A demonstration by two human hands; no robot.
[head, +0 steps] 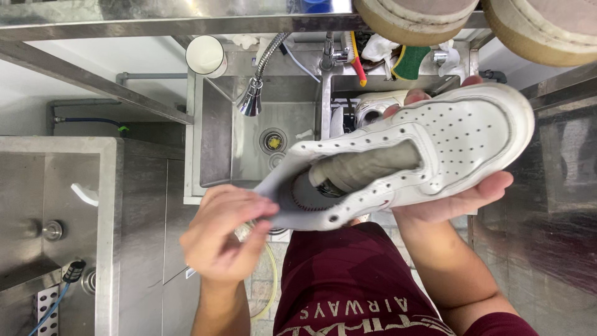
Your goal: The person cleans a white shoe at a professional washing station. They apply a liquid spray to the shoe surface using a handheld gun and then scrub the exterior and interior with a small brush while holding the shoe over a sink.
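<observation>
Above the steel sink [214,124], the right hand [457,199] cradled a white sneaker [435,146] — the left hand [227,233] pinched its heel.

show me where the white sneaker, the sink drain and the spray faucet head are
white sneaker [460,134]: head view, perforated toe top.
sink drain [273,141]: head view, drain centre.
spray faucet head [251,101]: head view, metal nozzle.

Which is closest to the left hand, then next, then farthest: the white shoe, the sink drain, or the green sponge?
From the left hand, in the head view:
1. White shoe: its heel is pinched in the fingers, just right of the hand.
2. Sink drain: in the basin above the hand.
3. Green sponge: on the ledge behind the sink, up and to the right.
</observation>
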